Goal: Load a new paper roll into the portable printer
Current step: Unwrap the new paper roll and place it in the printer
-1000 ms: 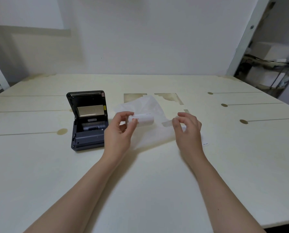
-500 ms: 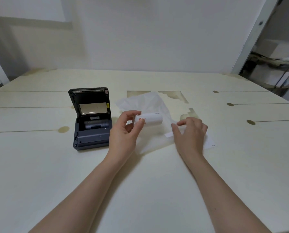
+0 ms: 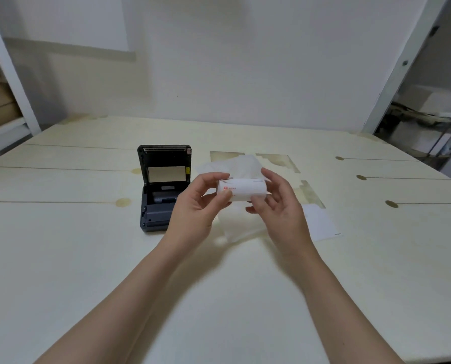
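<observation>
A white paper roll (image 3: 244, 189) with red print at its left end is held sideways above the table between both hands. My left hand (image 3: 195, 206) pinches its left end with thumb and fingers. My right hand (image 3: 278, 206) grips its right end, fingers curled around it. The dark grey portable printer (image 3: 161, 190) stands just left of my left hand with its lid up. Its paper bay shows open, with a dark part inside.
A crumpled clear plastic wrapper (image 3: 234, 166) lies on the table behind and under my hands. A small white paper slip (image 3: 321, 224) lies to the right. The cream table (image 3: 87, 271) bears stains and round marks. Shelving stands at the far left and right.
My right hand let go of the white slip, which now lies on the table, and came up to grip the roll's right end. The roll turned a little in my left hand.
</observation>
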`<state>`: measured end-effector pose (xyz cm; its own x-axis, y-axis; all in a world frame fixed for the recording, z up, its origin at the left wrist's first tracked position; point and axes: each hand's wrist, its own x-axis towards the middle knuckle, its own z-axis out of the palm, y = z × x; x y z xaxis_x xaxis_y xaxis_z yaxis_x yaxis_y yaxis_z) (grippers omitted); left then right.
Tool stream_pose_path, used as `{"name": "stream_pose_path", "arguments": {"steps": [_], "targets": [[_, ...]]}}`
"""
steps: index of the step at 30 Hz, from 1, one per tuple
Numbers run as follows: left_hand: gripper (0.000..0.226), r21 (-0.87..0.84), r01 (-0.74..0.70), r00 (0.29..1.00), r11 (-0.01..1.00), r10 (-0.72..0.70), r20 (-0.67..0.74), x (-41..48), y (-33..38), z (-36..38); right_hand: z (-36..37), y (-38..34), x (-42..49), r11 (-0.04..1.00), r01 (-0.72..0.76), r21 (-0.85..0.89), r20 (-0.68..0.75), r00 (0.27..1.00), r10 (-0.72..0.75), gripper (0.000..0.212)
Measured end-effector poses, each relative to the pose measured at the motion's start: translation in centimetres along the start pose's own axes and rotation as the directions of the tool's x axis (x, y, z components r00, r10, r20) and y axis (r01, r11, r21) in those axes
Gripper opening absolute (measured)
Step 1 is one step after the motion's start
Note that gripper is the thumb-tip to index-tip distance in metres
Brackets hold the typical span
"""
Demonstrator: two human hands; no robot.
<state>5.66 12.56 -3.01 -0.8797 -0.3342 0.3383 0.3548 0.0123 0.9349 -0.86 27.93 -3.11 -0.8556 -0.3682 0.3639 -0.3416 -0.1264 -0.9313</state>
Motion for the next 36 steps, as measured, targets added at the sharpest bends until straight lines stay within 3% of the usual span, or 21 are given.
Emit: {"name": "stream_pose_path", "arguments": {"steps": [3,6,12,15,18,22,25,29,36], "targets": [[0.02,-0.015,-0.013,1.0,1.0,0.013,-0.022,-0.7,0.5,-1.2,1.5,-0.9,0.2,0.988,-0.096,0.117,-0.031,0.994,0.1,0.042],[0.02,-0.015,-0.01,0.999,1.0,0.009,-0.048,-1.1,0.8,-2.0,2.7,-1.5,0.6,0.982,-0.146,0.119,-0.055,0.987,0.154,0.036],[0.039,0.109,0.067,0.998,0.992,-0.066,-0.01,-1.1,1.6,-3.4,3.8,-2.2,0.8,0.992,-0.101,0.069,-0.052,0.993,0.105,0.032],[0.052,0.205,0.077,0.995,0.976,-0.089,0.054,-0.8,1.9,-3.8,4.0,-2.7,0.9,0.995,-0.082,0.055,-0.03,0.996,0.083,0.039],[0.051,0.201,0.055,0.992,0.978,-0.077,0.104,-0.7,1.8,-4.0,4.5,-2.9,1.2,0.995,-0.074,0.067,-0.012,0.997,0.075,0.046],[0.049,0.142,0.054,0.998,0.988,-0.059,0.036,-0.5,1.4,-4.3,6.0,-2.5,1.6,0.991,-0.121,-0.064,0.061,0.99,0.125,0.041],[0.049,0.166,0.048,0.999,0.985,-0.047,-0.009,-0.2,1.4,-4.8,7.1,-2.0,1.7,0.988,-0.082,-0.132,0.063,0.994,0.091,0.025],[0.048,0.264,0.031,0.997,0.964,-0.011,-0.08,0.6,1.6,-6.1,8.7,-1.9,2.6,0.987,-0.044,-0.153,0.073,0.996,0.056,0.024],[0.076,0.39,0.038,0.976,0.92,0.049,-0.211,1.6,1.3,-8.4,11.2,-0.9,3.7,0.928,0.122,-0.352,0.11,0.99,-0.088,0.035]]}}
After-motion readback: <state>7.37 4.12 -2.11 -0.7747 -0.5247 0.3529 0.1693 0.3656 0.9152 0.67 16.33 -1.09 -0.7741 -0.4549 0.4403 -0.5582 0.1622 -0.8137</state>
